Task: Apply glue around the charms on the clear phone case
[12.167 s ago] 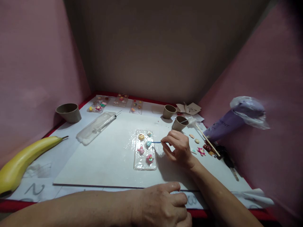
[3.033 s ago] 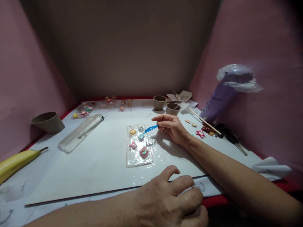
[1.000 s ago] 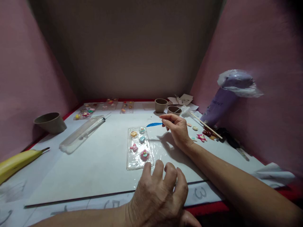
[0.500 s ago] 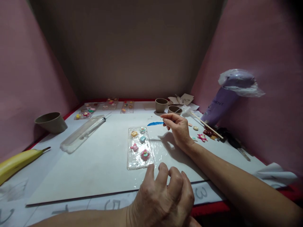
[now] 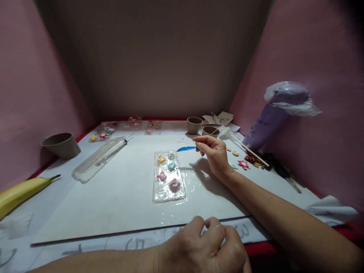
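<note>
Near the middle of a white board point(image 5: 113, 201), a clear case point(image 5: 164, 191) lay flat, carrying five small charms point(image 5: 174, 185), as the right hand point(image 5: 212, 153) pinched a blue plastic blade point(image 5: 186, 149) between thumb and fingers. The blade hung in the air, its tip just beside the case's far right corner. At the board's front edge, the left hand point(image 5: 209, 246) was curled, fingers bent inward; whether they closed on anything could not be told. Two brown cups point(image 5: 194, 127) stood toward the far right corner, and a yellow banana point(image 5: 24, 193) rested beyond the left edge.
</note>
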### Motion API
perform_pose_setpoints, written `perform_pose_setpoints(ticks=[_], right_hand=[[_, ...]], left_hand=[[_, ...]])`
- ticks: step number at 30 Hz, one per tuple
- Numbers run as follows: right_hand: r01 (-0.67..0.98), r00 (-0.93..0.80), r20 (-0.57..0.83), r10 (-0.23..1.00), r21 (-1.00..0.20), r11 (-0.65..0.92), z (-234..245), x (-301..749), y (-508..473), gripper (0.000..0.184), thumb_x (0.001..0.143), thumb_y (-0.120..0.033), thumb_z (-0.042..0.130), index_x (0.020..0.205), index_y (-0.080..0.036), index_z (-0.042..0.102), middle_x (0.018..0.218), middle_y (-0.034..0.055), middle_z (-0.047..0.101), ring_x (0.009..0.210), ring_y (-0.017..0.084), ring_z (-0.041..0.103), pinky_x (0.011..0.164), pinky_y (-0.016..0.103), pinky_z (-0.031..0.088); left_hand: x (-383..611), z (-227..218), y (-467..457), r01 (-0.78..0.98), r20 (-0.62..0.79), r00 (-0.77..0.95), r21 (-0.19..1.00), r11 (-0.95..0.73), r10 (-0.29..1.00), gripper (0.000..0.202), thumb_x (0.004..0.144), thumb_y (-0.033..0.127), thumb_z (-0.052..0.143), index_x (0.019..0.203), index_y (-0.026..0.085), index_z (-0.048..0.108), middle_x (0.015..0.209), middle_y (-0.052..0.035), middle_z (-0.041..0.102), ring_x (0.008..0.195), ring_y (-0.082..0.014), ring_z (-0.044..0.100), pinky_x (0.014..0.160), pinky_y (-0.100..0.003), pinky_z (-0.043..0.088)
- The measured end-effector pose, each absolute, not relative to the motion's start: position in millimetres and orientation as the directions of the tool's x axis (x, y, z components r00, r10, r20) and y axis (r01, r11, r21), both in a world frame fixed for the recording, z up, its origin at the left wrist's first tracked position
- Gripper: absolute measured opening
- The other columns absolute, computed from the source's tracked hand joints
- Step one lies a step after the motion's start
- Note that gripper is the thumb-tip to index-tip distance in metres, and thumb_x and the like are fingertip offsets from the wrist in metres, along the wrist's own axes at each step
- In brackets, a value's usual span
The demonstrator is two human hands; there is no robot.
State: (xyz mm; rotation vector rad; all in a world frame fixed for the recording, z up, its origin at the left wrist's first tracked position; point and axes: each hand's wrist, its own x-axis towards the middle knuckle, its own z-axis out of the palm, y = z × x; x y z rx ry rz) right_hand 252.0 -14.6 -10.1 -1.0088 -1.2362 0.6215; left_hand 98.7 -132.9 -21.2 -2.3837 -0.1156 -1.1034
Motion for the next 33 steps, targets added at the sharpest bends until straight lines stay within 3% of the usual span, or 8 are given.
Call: perform_pose_setpoints(ticks=[5, 8, 13, 17, 21, 25, 28, 33], right_hand=[[0.143, 0.236, 0.485, 0.842, -0.874, 0.463, -10, 252, -16, 0.013, 0.071, -0.02, 0.062, 0.08, -0.018, 0.071, 0.067, -0.0011, 0.063, 0.057, 0.009, 0.051, 0.056, 0.025, 0.041], [0.147, 0.228, 0.486, 0.844, -0.874, 0.464, -9, 252, -17, 0.013, 0.071, -0.02, 0.062, 0.079, -0.018, 0.071, 0.063, -0.0019, 0.061, 0.055, 0.009, 0.05, 0.055, 0.025, 0.041], [0.17, 0.191, 0.5, 0.845, -0.865, 0.473, -2, 252, -19, 0.016, 0.071, -0.022, 0.061, 0.082, -0.017, 0.071, 0.061, -0.002, 0.06, 0.056, 0.009, 0.05, 0.053, 0.024, 0.038], [0.153, 0.165, 0.51, 0.844, -0.859, 0.489, 15, 252, -21, 0.016, 0.073, -0.021, 0.06, 0.085, -0.016, 0.07, 0.062, -0.0022, 0.06, 0.056, 0.008, 0.049, 0.051, 0.022, 0.036], [0.2, 0.102, 0.473, 0.875, -0.871, 0.448, 38, 252, -30, 0.018, 0.072, -0.027, 0.065, 0.085, -0.015, 0.069, 0.066, -0.0011, 0.06, 0.058, 0.008, 0.05, 0.05, 0.022, 0.036], [0.316, 0.023, 0.44, 0.898, -0.855, 0.411, 40, 261, -53, 0.021, 0.075, -0.033, 0.066, 0.084, -0.015, 0.069, 0.066, -0.0003, 0.061, 0.058, 0.009, 0.05, 0.051, 0.022, 0.037], [0.44, 0.004, 0.401, 0.916, -0.823, 0.359, 24, 274, -77, 0.018, 0.077, -0.033, 0.066, 0.081, -0.016, 0.07, 0.07, 0.0004, 0.065, 0.063, 0.01, 0.053, 0.06, 0.024, 0.042], [0.57, -0.01, 0.317, 0.948, -0.777, 0.266, -3, 288, -110, 0.014, 0.08, -0.029, 0.063, 0.083, -0.017, 0.069, 0.079, 0.0022, 0.069, 0.073, 0.014, 0.059, 0.067, 0.027, 0.045]], left_hand=[[98, -17, -135, 0.298, 0.757, 0.65, -0.343, -0.891, -0.074, 0.021, 0.092, 0.027, 0.049, 0.087, 0.013, 0.064, 0.071, -0.0047, 0.063, 0.041, -0.0142, 0.046, 0.031, -0.026, 0.024], [94, -11, -128, 0.256, 0.781, 0.623, -0.172, -0.951, 0.026, 0.044, 0.101, 0.037, 0.032, 0.083, 0.01, 0.062, 0.062, -0.0052, 0.057, 0.042, -0.0156, 0.047, 0.034, -0.027, 0.029], [83, 2, -108, 0.226, 0.785, 0.541, 0.209, -0.951, 0.301, 0.026, 0.097, 0.029, 0.044, 0.095, 0.009, 0.06, 0.083, -0.0113, 0.062, 0.076, -0.0211, 0.061, 0.062, -0.032, 0.052], [78, 7, -103, 0.17, 0.838, 0.409, 0.32, -0.932, 0.363, 0.021, 0.095, 0.021, 0.044, 0.108, 0.012, 0.058, 0.096, -0.0109, 0.061, 0.088, -0.0202, 0.058, 0.075, -0.035, 0.051], [79, 9, -109, 0.116, 0.877, 0.403, 0.234, -0.965, 0.261, 0.021, 0.09, 0.011, 0.044, 0.105, 0.01, 0.058, 0.095, -0.0097, 0.061, 0.086, -0.019, 0.057, 0.075, -0.036, 0.048], [84, 8, -120, -0.072, 0.788, 0.607, -0.08, -0.994, -0.107, 0.021, 0.088, 0.013, 0.042, 0.095, 0.008, 0.061, 0.075, -0.0054, 0.06, 0.068, -0.0173, 0.055, 0.063, -0.034, 0.045], [86, 5, -131, -0.199, 0.653, 0.694, -0.231, -0.952, -0.304, 0.019, 0.089, 0.015, 0.048, 0.095, 0.009, 0.066, 0.069, -0.0024, 0.056, 0.06, -0.0149, 0.05, 0.056, -0.032, 0.04], [86, -1, -140, -0.301, 0.509, 0.758, -0.281, -0.911, -0.408, 0.018, 0.087, 0.015, 0.057, 0.101, 0.008, 0.067, 0.071, -0.0014, 0.05, 0.062, -0.0139, 0.048, 0.057, -0.032, 0.039]])
